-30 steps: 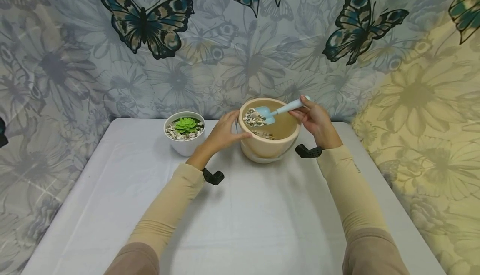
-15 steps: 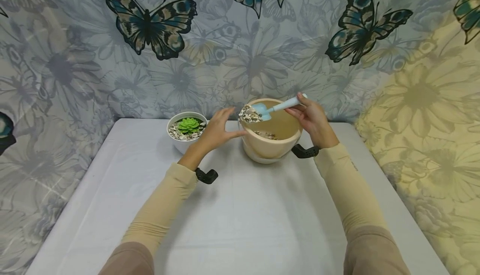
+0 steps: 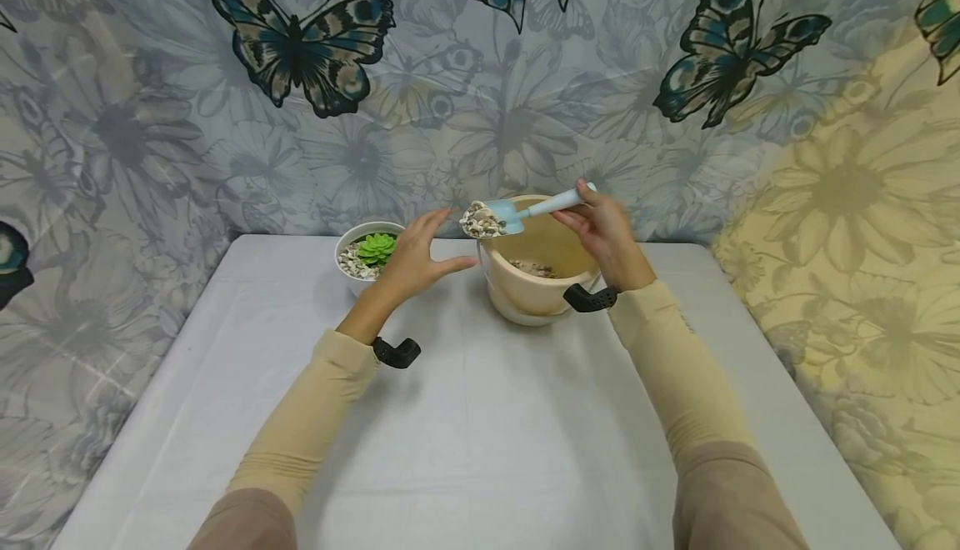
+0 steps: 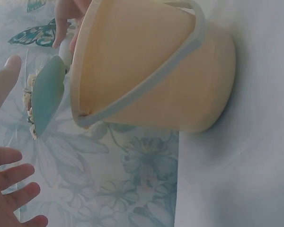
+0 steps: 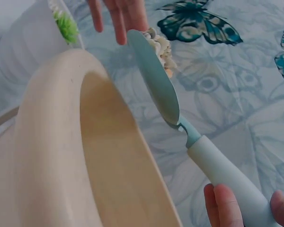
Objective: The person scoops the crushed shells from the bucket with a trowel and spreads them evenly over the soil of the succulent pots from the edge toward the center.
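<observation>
My right hand (image 3: 603, 237) grips the pale handle of a light-blue trowel (image 3: 508, 215) over the left rim of a beige bucket (image 3: 525, 290). Small pebbles (image 3: 482, 221) are heaped on the trowel's blade. More pebbles lie at the bottom of the bucket, and its light handle (image 4: 151, 82) hangs down the side. My left hand (image 3: 408, 262) is held with fingers spread and thumb apart, between the bucket and a white pot (image 3: 348, 237). A green succulent (image 3: 377, 248) stands among pebbles in that pot, partly hidden by the left hand.
Both containers stand near the back edge of a table with a white cloth (image 3: 480, 433). Close behind rises a fabric backdrop (image 3: 517, 133) printed with flowers and butterflies. A black wrist camera (image 3: 397, 353) sits on the left wrist.
The left hand has let go of the bucket's rim and moved left toward the white pot. The right hand has carried the pebble-laden trowel up and left, from inside the bucket to over its rim.
</observation>
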{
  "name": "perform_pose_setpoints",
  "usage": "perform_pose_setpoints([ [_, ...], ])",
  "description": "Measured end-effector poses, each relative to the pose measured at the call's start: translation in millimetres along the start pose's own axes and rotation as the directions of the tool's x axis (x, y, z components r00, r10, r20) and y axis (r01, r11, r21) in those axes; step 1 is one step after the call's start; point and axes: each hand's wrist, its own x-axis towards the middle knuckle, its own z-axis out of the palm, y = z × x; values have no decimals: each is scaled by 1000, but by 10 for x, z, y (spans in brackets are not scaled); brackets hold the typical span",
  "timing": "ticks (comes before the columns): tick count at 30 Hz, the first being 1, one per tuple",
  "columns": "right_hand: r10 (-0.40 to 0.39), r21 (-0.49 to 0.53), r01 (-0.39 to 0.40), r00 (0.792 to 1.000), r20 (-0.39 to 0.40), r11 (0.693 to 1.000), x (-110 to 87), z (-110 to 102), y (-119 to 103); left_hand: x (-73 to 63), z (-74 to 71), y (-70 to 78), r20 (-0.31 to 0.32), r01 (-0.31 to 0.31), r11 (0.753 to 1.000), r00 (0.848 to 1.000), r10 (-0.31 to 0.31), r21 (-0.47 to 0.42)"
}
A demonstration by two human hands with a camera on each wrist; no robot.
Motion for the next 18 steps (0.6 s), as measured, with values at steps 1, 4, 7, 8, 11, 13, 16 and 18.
perform_pose_setpoints([
  [1,-2,-5,3,1000,5,1000,5,10,12,-5,-3,-7,-6,6,1000,1000,-6,1],
  [4,-5,-10,5,1000,7,1000,11,48,46,-23,-17,-34,-24,29,1000,999,-29,-2],
  [7,0,3,0,1000,-1,1000,7,86,72,-38,-33,-56,-31,42,999,999,-42,-4],
  [8,-1,6,1,1000,-6,1000,6,98,80,-42,-38,-64,-31,44,999,999,-44,-4],
  [11,-3,-5,3,1000,-11,1000,14,145,115,-48,-67,-82,-36,42,999,998,-43,-15],
  [13,-11,-18,11,1000,-15,1000,27,193,151,-51,-95,-100,-43,42,999,998,-43,-25],
  [16,-15,-32,15,1000,-11,999,54,272,211,-56,-143,-132,-50,47,998,998,-48,-37],
  [18,-19,-36,19,1000,-17,999,71,321,248,-58,-173,-162,-50,49,998,997,-51,-40],
])
